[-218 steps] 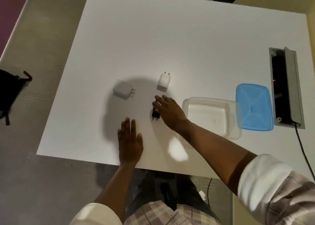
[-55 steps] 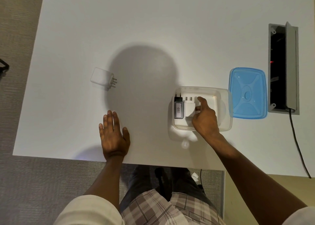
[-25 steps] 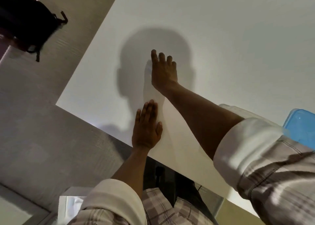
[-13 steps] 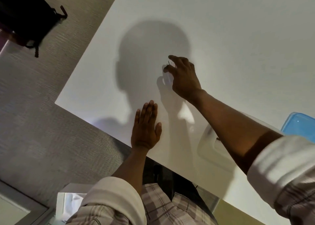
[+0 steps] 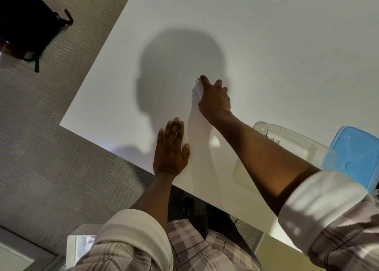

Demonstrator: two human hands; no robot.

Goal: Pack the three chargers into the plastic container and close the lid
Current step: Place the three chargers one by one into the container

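My right hand [image 5: 214, 98] is closed around the white charger [image 5: 197, 88], held just above the white table [image 5: 266, 45]; only the charger's left edge and a metal prong show past my fingers. My left hand [image 5: 171, 149] lies flat and open on the table near its front edge. The clear plastic container [image 5: 295, 141] sits to the right, partly behind my right forearm, with charger prongs visible inside. The blue lid [image 5: 356, 153] lies beside it at the right edge of view, off the container.
The table's left edge runs diagonally; beyond it is grey carpet with a black bag [image 5: 26, 24] on it. A white box [image 5: 80, 244] stands on the floor near my left elbow.
My right hand has carried the white charger a little to the right, toward the container. My left hand has stayed flat on the table.
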